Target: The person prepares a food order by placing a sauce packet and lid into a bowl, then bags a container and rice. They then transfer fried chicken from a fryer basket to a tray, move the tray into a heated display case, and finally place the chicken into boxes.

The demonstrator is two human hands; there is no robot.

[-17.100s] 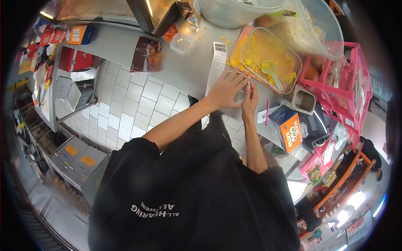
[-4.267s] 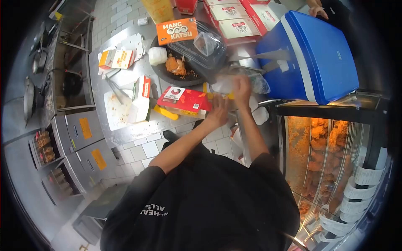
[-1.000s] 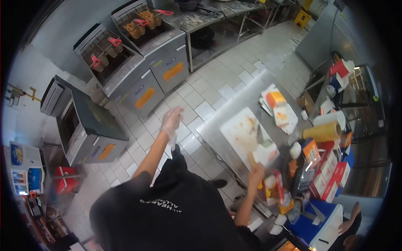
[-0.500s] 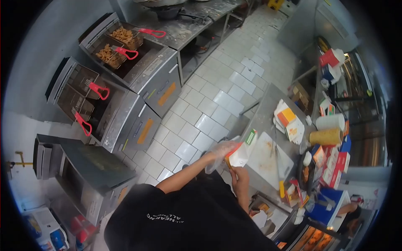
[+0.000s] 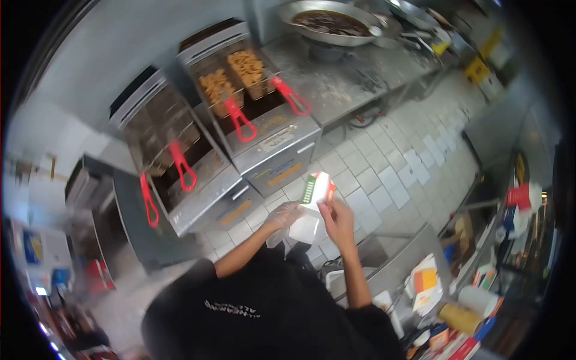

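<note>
A folding cardboard takeaway box, white inside with green and red printed panels, stands opened out in front of my black shirt. My left hand, in a loose clear plastic glove, grips its left side. On the other side, my right hand holds the printed flap near the red panel, thumb and fingers closed on it. No food is visible inside the box from here, and its underside is hidden.
Fryer baskets with fried pieces hang over the right fryer, and the left fryer has red-handled baskets. A large wok of dark liquid stands beyond. At right, a steel table carries flat cartons and a paper roll.
My view has swung left toward the fryers. The box has moved away from the cutting board and turned, its green panel now on top. My right hand has shifted up to its flap.
</note>
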